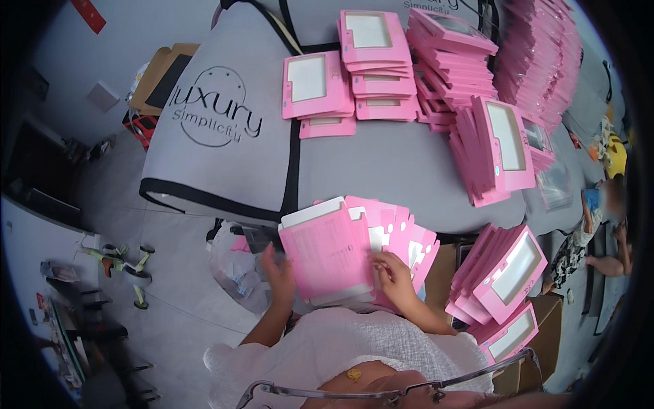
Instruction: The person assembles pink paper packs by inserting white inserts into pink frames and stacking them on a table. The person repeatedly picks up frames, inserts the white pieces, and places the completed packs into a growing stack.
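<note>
A flat pink carton point(327, 255) with white flaps lies face down over my lap, on top of a fan of other flat pink cartons point(419, 252). At its left edge is my left hand point(278, 276), fingers stretched and thumb apart. Those fingertips are close to a dark, shiny sheet point(260, 238); whether they touch it I cannot tell. My right hand point(395, 278) has its fingers curled in at the carton's right edge, seeming to pinch it.
Folded pink window boxes stand in stacks point(371, 48) on the grey sofa point(381, 163); more lean point(501, 273) at my right by a cardboard box point(545, 334). A clear plastic bag point(238, 266) hangs at my left. A child's bike point(122, 262) stands on the floor. Another person point(579, 232) sits far right.
</note>
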`<state>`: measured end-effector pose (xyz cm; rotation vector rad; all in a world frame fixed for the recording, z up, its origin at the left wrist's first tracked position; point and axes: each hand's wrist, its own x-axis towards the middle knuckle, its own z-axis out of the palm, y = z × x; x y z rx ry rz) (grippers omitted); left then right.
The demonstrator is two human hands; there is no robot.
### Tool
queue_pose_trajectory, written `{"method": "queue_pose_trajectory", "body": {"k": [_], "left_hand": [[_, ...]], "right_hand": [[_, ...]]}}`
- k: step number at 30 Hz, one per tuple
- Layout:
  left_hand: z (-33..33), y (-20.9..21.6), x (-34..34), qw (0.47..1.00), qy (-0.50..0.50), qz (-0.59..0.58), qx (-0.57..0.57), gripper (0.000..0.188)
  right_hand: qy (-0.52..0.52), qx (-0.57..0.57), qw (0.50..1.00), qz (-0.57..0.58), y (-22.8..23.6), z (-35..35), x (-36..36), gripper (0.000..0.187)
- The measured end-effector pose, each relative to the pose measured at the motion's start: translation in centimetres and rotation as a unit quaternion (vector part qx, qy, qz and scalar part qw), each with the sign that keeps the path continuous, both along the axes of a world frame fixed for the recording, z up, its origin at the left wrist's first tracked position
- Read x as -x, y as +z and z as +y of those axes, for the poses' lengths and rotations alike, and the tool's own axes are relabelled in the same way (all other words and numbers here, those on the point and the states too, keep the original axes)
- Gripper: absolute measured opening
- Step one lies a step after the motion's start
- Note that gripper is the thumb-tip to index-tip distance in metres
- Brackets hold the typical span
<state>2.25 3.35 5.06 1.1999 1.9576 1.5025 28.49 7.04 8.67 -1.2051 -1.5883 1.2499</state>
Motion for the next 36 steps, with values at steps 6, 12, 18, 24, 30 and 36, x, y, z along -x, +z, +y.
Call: {"method": "queue_pose_trajectory", "body": {"k": [6,12,18,24,30,36], "left_hand": [[-0.5,-2.0,-1.7,0.969,-0.061,-0.237,0.017,0.036],[-0.3,0.1,-2.4,0.987,-0.129,-0.07,0.058,0.04],[0.8,-3.8,-2.3,0.992,-0.054,-0.042,0.106,0.05],[0.5,-2.9,-2.5,0.875,-0.129,-0.458,0.09,0.048],[-1.1,-4.4,-2.4,0.897,-0.081,-0.434,0.035,0.04],[-2.6,-4.8,-1.7,0.884,-0.045,-0.465,-0.01,0.034]], "right_hand": [[-0.017,-0.072,0.987,-0.142,-2.3,0.4,3.3,0.055],[-0.036,0.058,0.997,0.031,-0.3,0.8,2.7,0.058],[-0.08,-0.015,0.995,0.052,3.9,1.7,0.7,0.044],[-0.008,-0.082,0.979,-0.188,-4.5,-3.2,1.1,0.067],[-0.011,-0.083,0.993,-0.084,-0.5,-4.4,2.9,0.067],[0.06,-0.162,0.979,-0.106,1.6,-5.4,3.3,0.065]]}}
